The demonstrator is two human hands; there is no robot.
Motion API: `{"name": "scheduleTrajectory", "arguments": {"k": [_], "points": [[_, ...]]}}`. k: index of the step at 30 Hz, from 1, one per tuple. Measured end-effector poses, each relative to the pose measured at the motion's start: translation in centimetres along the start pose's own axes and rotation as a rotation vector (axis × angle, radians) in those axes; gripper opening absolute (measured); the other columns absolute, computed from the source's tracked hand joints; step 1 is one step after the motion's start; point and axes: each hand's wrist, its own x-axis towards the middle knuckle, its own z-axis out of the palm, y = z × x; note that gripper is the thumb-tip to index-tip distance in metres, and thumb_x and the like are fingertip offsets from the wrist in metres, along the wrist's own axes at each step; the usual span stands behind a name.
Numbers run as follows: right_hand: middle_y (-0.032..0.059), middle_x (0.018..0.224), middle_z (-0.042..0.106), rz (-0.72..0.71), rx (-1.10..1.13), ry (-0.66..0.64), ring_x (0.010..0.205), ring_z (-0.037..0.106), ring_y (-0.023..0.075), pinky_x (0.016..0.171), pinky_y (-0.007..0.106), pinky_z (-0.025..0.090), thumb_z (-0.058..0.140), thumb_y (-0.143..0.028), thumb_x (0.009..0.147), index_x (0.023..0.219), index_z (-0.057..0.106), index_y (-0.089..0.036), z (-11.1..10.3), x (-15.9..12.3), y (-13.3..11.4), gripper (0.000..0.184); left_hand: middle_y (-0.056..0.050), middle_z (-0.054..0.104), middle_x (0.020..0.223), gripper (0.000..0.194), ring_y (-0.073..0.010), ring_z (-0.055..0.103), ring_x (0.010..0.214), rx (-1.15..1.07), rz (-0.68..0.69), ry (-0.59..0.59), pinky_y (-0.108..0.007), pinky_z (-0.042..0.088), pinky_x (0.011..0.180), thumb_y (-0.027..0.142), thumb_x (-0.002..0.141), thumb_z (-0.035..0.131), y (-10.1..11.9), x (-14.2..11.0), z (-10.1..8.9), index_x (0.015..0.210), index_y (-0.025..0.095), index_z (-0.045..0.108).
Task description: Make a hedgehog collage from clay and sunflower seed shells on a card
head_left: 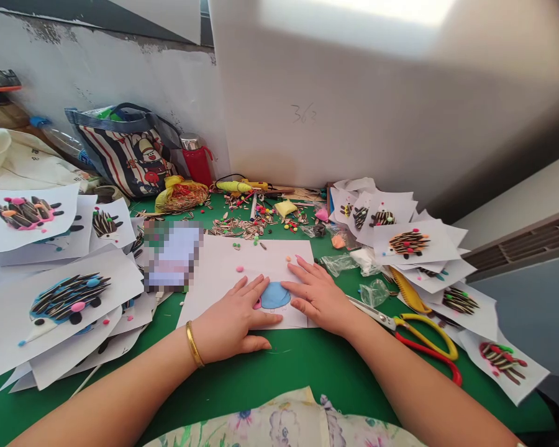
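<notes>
A white sheet of paper (209,261) lies on the green table in front of me. On it is a flat blue clay shape (276,296), with a bit of pink at its left end and small drawn feet below. My left hand (240,313) rests flat on the paper, fingers stretched out, its fingertips at the left edge of the blue clay. On the other side my right hand (321,295) lies with fingers spread, fingertips touching or close to the clay's right edge. A pink ball (240,269) and an orange ball (288,258) sit on the paper above.
Hedgehog pictures (69,304) made with sunflower seeds are stacked at left, more pictures (410,242) at right. Scissors (414,335) lie beside my right forearm. Loose sunflower seeds (242,226), a blurred phone (174,257), a striped bag (125,152) and a red flask (197,160) are farther back.
</notes>
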Motion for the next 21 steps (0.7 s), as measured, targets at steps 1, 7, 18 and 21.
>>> {"name": "scheduleTrajectory", "arguments": {"k": [1, 7, 18, 21], "points": [[0.0070, 0.157, 0.035, -0.007, 0.026, 0.023, 0.148, 0.021, 0.0319, 0.115, 0.060, 0.026, 0.037, -0.054, 0.099, 0.139, 0.055, -0.029, 0.00, -0.01, 0.16, 0.050, -0.014, 0.021, 0.162, 0.053, -0.0457, 0.025, 0.144, 0.000, -0.002, -0.002, -0.068, 0.024, 0.110, 0.047, 0.079, 0.074, 0.01, 0.02, -0.02, 0.129, 0.039, 0.062], [0.0055, 0.153, 0.042, -0.051, 0.083, 0.067, 0.147, 0.023, 0.0318, 0.114, 0.060, 0.027, 0.038, -0.047, 0.101, 0.124, 0.068, -0.031, -0.20, -0.27, 0.53, 0.041, -0.014, 0.021, 0.162, 0.052, -0.0452, 0.023, 0.144, 0.007, -0.003, -0.017, -0.068, 0.023, 0.110, 0.047, 0.079, 0.074, 0.02, -0.03, -0.03, 0.130, 0.039, 0.062], [0.0046, 0.154, 0.040, -0.081, 0.106, 0.079, 0.147, 0.024, 0.0316, 0.114, 0.060, 0.028, 0.040, -0.044, 0.101, 0.122, 0.069, -0.034, -0.27, -0.37, 0.63, 0.037, -0.013, 0.022, 0.161, 0.052, -0.0444, 0.025, 0.144, -0.007, 0.003, -0.002, -0.067, 0.023, 0.111, 0.048, 0.079, 0.074, -0.05, -0.01, -0.05, 0.129, 0.038, 0.062], [0.0044, 0.153, 0.042, -0.065, 0.034, 0.038, 0.147, 0.024, 0.0329, 0.113, 0.064, 0.024, 0.042, -0.045, 0.100, 0.123, 0.068, -0.038, -0.19, -0.39, 0.30, 0.035, -0.012, 0.021, 0.162, 0.052, -0.0435, 0.025, 0.145, -0.009, 0.008, 0.016, -0.066, 0.023, 0.112, 0.048, 0.079, 0.074, -0.11, -0.08, 0.11, 0.129, 0.038, 0.062]]}}
